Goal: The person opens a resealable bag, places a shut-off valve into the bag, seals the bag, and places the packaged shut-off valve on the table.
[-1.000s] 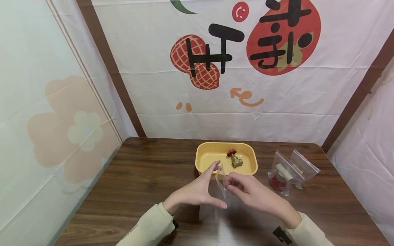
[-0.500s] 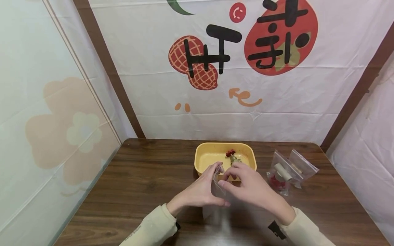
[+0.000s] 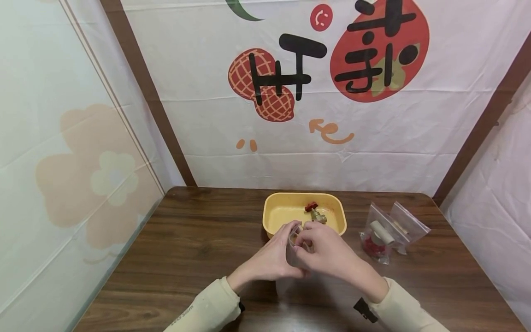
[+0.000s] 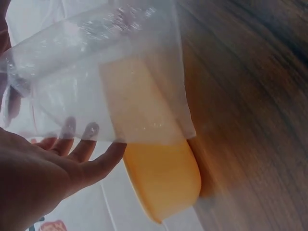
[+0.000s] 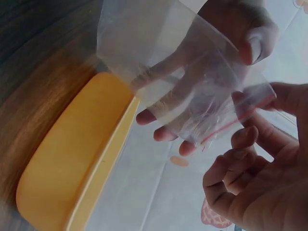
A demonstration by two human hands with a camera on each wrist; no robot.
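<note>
A clear zip bag [image 5: 159, 53] with a red strip along its mouth is held upright between both hands, over the table just in front of the yellow tub. My left hand [image 3: 269, 258] curves around the bag in a C shape. Its fingers [image 4: 106, 161] spread along the bag's far side. My right hand [image 3: 327, 251] pinches the bag's mouth near the red strip, as the right wrist view shows. No contents show inside the bag. In the yellow tub [image 3: 271, 214] lies a brass valve [image 3: 318, 216] with a red handle.
To the right on the wooden table [image 3: 199, 230] sits a filled zip bag [image 3: 375, 249] with red pieces and a pale tube. Another zip bag [image 3: 408, 221] leans behind it. A printed white cloth [image 3: 232, 170] hangs behind the table.
My right hand has moved left and in against the bag's mouth, its fingers now beside my left hand's. My left thumb has drawn in toward the bag. The tub and other bags stay put.
</note>
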